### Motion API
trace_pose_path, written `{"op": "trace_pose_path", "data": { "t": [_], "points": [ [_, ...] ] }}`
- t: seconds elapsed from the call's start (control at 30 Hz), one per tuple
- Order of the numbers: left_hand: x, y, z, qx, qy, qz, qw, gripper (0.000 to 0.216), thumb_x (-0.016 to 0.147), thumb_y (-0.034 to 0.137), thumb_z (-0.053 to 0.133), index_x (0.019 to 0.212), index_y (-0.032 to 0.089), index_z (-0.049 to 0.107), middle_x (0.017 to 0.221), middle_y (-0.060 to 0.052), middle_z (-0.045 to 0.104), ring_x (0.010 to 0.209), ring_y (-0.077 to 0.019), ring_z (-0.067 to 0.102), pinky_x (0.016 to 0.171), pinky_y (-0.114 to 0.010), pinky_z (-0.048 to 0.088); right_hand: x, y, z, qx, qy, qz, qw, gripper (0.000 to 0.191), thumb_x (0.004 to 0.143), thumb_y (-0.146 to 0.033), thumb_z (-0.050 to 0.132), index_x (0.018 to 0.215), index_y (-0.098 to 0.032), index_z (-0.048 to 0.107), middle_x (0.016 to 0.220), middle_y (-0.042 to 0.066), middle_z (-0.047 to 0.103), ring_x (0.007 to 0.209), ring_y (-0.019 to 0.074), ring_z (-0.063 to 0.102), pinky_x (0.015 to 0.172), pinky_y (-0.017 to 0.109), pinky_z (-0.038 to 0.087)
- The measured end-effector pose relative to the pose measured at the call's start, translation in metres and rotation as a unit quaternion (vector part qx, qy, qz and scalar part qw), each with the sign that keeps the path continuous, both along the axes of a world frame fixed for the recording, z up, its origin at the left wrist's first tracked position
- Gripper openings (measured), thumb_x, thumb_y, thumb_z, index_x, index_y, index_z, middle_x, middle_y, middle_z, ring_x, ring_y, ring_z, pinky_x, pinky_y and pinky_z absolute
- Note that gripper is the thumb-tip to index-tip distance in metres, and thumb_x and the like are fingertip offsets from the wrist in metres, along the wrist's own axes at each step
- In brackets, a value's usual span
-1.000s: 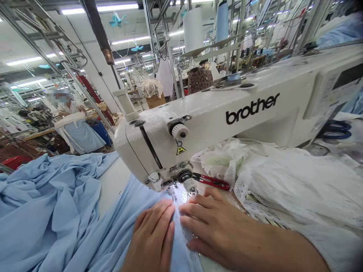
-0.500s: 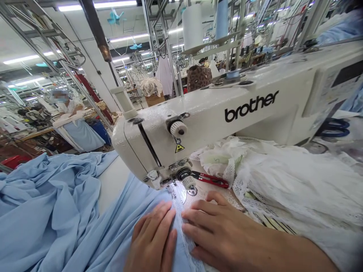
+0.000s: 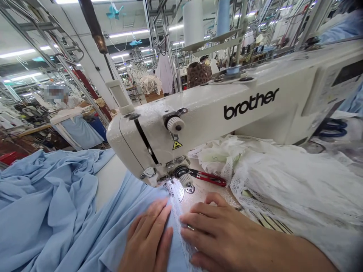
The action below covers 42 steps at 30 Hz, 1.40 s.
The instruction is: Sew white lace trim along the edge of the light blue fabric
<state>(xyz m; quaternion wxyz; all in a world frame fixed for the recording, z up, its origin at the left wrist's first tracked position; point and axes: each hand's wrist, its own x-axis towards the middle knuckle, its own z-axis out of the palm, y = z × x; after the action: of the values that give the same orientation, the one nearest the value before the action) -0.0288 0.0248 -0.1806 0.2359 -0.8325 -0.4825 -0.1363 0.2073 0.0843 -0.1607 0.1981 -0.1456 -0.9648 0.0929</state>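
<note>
Light blue fabric (image 3: pixel 121 211) runs under the presser foot (image 3: pixel 169 189) of a white sewing machine (image 3: pixel 195 117) marked "brother". A strip of white lace trim (image 3: pixel 181 236) lies along the fabric's right edge and leads up to the foot. My left hand (image 3: pixel 150 236) rests on the blue fabric left of the lace, its fingers stretched out and flat. On the lace's right side, my right hand (image 3: pixel 215 230) is open, with its fingertips touching the strip and slight gaps between the fingers. The undersides of both hands are hidden.
Red-handled thread snips (image 3: pixel 208 177) lie right of the needle area. White lace-edged cloth (image 3: pixel 297 173) is heaped under the machine arm, with blue-handled scissors (image 3: pixel 331 127) behind it. More blue fabric is bunched at left. A person (image 3: pixel 64 100) sits at another table.
The view has shifted slightly, so the machine and hands sit a little further left. Both hands keep nearly the same place beside the lace; the right fingers are spread slightly more.
</note>
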Motion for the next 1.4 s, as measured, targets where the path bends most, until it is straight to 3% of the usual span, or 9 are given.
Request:
{"op": "trace_pose_path", "data": {
  "t": [0.27,0.4,0.7,0.83,1.07,1.4],
  "points": [
    [-0.001,0.002,-0.002,0.004,0.010,0.004,1.000,0.036,0.096,0.027,0.046,0.129,0.017,0.052,0.131,-0.003,0.065,0.119,-0.0162,0.062,0.087,-0.032,0.057,-0.003,0.000,0.005,-0.018,-0.003,-0.011,1.000,0.020,0.102,-0.030,0.051,0.115,-0.020,0.063,0.106,0.003,0.069,0.099,0.0192,0.061,0.097,0.037,0.036],
    [0.001,0.010,-0.003,0.025,-0.031,0.014,0.999,0.031,0.097,0.024,0.041,0.124,0.019,0.055,0.126,-0.004,0.068,0.115,-0.0170,0.064,0.085,-0.033,0.055,-0.008,0.005,0.006,-0.020,-0.016,-0.017,1.000,0.020,0.100,-0.034,0.054,0.110,-0.019,0.063,0.109,0.004,0.067,0.098,0.0206,0.059,0.091,0.038,0.038],
    [0.003,0.019,0.006,0.026,-0.025,0.019,0.999,0.031,0.096,0.024,0.041,0.123,0.017,0.055,0.124,-0.006,0.069,0.112,-0.0186,0.066,0.081,-0.034,0.059,-0.011,0.012,0.002,-0.033,-0.013,-0.024,0.999,0.022,0.100,-0.037,0.051,0.110,-0.020,0.061,0.111,0.004,0.066,0.096,0.0215,0.057,0.090,0.040,0.036],
    [0.003,0.012,0.006,0.032,-0.030,0.012,0.999,0.030,0.096,0.023,0.041,0.119,0.018,0.058,0.121,-0.006,0.070,0.110,-0.0193,0.068,0.081,-0.033,0.059,-0.009,0.009,0.001,-0.026,-0.008,-0.015,1.000,0.024,0.102,-0.036,0.048,0.112,-0.019,0.061,0.109,0.004,0.067,0.097,0.0210,0.057,0.090,0.039,0.036],
    [-0.001,-0.006,-0.004,-0.012,-0.015,-0.013,1.000,0.035,0.094,0.026,0.049,0.128,0.018,0.054,0.130,-0.005,0.065,0.121,-0.0177,0.061,0.093,-0.029,0.056,-0.003,0.002,-0.002,-0.014,0.013,0.008,1.000,0.026,0.105,-0.030,0.043,0.116,-0.017,0.061,0.103,0.005,0.069,0.097,0.0202,0.059,0.091,0.038,0.034],
    [0.002,0.000,-0.004,-0.003,-0.007,-0.016,1.000,0.036,0.094,0.025,0.048,0.129,0.017,0.053,0.131,-0.005,0.065,0.120,-0.0186,0.062,0.087,-0.033,0.059,-0.005,0.005,-0.004,-0.017,0.006,-0.007,1.000,0.024,0.104,-0.032,0.045,0.113,-0.018,0.062,0.101,0.003,0.069,0.099,0.0200,0.058,0.091,0.038,0.033]
  ]
}}
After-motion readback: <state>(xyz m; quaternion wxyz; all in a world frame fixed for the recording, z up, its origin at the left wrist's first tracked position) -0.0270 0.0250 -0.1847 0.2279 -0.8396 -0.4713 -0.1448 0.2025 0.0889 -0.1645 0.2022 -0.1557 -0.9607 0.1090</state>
